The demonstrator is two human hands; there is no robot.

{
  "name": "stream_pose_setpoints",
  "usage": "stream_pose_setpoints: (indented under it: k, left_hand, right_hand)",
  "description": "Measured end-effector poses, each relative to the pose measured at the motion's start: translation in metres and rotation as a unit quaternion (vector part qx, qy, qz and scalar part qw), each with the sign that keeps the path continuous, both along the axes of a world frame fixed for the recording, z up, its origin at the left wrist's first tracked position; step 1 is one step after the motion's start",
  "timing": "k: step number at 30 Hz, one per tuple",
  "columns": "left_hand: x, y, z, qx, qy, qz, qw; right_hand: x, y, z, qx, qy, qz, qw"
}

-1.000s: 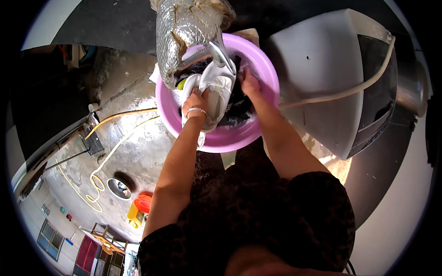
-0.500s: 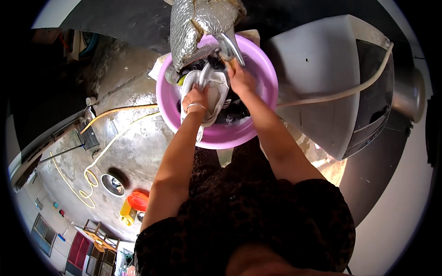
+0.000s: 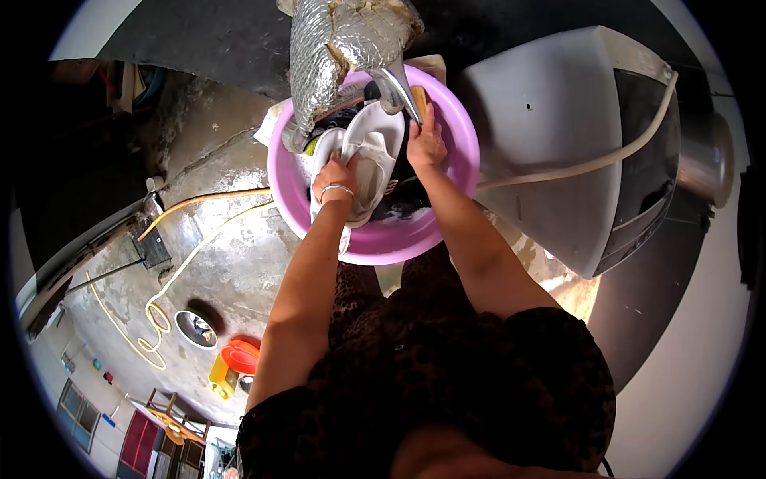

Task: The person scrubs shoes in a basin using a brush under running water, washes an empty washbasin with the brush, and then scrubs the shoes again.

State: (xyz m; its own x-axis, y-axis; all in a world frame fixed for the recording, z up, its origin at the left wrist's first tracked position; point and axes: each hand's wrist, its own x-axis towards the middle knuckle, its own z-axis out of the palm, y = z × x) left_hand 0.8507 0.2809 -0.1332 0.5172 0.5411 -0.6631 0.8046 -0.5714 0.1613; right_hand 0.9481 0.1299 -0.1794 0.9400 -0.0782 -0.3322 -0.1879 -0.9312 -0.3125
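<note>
A pink basin (image 3: 452, 199) holds dark wet items and white shoes. My left hand (image 3: 335, 177) wears a bracelet and is closed on a white shoe (image 3: 369, 172) inside the basin. My right hand (image 3: 425, 145) is at the basin's right side, its fingers round a wooden-backed brush (image 3: 420, 100), which shows only in part. A metal spout (image 3: 399, 88) reaches down over the basin beside the brush. Something yellow-green (image 3: 312, 147) lies at the basin's left, near the shoe.
Silver foil wrapping (image 3: 339, 40) covers the pipe above the basin. At the right stands a grey washing machine (image 3: 542, 120) with a hose (image 3: 590, 166). On the wet floor at the left are yellow hoses (image 3: 199, 247), a metal bowl (image 3: 195, 329) and a red basin (image 3: 241, 356).
My right hand has moved right with the brush, away from the shoe. More of the white shoe shows, and its far end reaches higher in the basin.
</note>
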Motion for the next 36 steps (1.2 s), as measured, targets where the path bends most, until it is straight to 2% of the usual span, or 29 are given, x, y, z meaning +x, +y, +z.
stream_pose_setpoints:
  k: [3,4,7,8,11,13,14,15,17,19,20,23,24,25,27,29,31,34,36]
  left_hand:
    - [0.001,-0.001,0.0,0.006,0.009,-0.006,1.0]
    - [0.001,-0.001,0.001,0.011,0.013,-0.01,1.0]
    - [0.001,-0.004,0.001,0.02,0.008,-0.014,1.0]
    - [0.002,-0.004,0.001,0.02,0.006,-0.008,1.0]
    - [0.004,-0.001,-0.002,0.023,0.003,-0.01,1.0]
    - [0.001,0.001,-0.013,0.0,0.004,-0.017,1.0]
    - [0.0,0.002,-0.015,-0.01,0.005,-0.022,1.0]
    - [-0.003,-0.001,-0.014,0.004,0.004,-0.029,1.0]
    - [-0.005,-0.009,-0.01,0.035,-0.002,-0.037,0.999]
    - [-0.007,-0.015,-0.003,0.054,-0.01,-0.066,0.996]
    - [-0.007,-0.017,-0.001,0.064,-0.008,-0.072,0.995]
    - [-0.001,-0.017,-0.002,0.051,-0.01,-0.068,0.996]
    - [-0.001,-0.015,-0.003,0.041,-0.007,-0.065,0.997]
    - [-0.004,-0.014,-0.004,0.029,-0.002,-0.063,0.998]
    - [-0.009,-0.016,0.0,0.035,-0.021,-0.067,0.997]
    - [-0.008,-0.018,0.006,0.049,-0.034,-0.078,0.995]
    - [-0.009,-0.017,0.007,0.048,-0.041,-0.074,0.995]
    - [-0.016,-0.014,0.002,0.021,-0.08,-0.044,0.996]
    - [-0.022,-0.011,-0.014,0.024,-0.122,-0.045,0.991]
  right_hand:
    - [-0.009,-0.025,-0.053,-0.026,0.072,0.077,0.994]
    - [-0.004,-0.026,-0.054,-0.012,0.122,0.065,0.99]
    - [0.013,-0.035,-0.069,0.182,0.145,0.007,0.972]
    - [0.01,-0.043,-0.069,0.226,0.113,0.014,0.967]
    - [-0.036,-0.031,0.005,0.34,-0.013,0.05,0.939]
    - [-0.061,-0.004,0.091,0.271,0.08,0.178,0.943]
    - [-0.074,0.002,0.061,0.23,-0.126,0.314,0.913]
    - [-0.064,0.01,0.061,0.158,-0.054,0.289,0.943]
    - [-0.019,0.032,0.057,0.01,0.086,0.235,0.968]
    - [0.018,0.028,0.02,-0.034,0.057,0.194,0.979]
    - [0.017,0.024,0.007,0.007,-0.011,0.223,0.975]
    - [-0.026,0.031,0.071,0.052,0.13,0.303,0.943]
    - [-0.055,0.029,0.07,0.095,-0.044,0.358,0.928]
    - [-0.058,0.027,0.066,0.073,-0.045,0.375,0.923]
    - [-0.02,0.028,0.052,0.002,0.126,0.264,0.956]
    - [0.009,0.013,0.019,-0.035,0.082,0.186,0.979]
    - [0.011,-0.002,0.006,-0.004,0.013,0.217,0.976]
    - [0.001,-0.017,-0.009,0.053,-0.01,0.075,0.996]
    - [-0.012,-0.029,-0.032,0.007,0.013,0.068,0.998]
